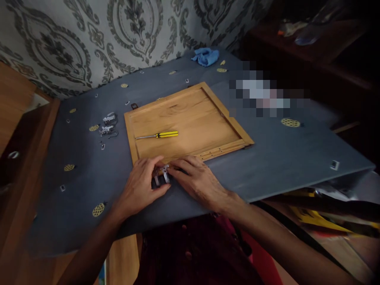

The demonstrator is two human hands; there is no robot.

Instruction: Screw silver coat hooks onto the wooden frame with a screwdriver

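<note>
A framed wooden cabinet door lies flat on the table. At its near edge, my left hand curls its thumb and fingers around a silver metal cabinet hinge. My right hand is closed from the other side, its fingertips pressed at the hinge and the door's near rail. Exactly what those fingertips grip is partly hidden. On the door panel rests a yellow and black screwdriver, its shaft pointing left. More silver hinges lie on the table left of the door.
A dark grey patterned cloth covers the table. At the back sits a crumpled blue cloth. Small hardware pieces lie near the loose hinges. Wooden furniture borders the left; a patterned wall stands behind. One area at right is pixelated.
</note>
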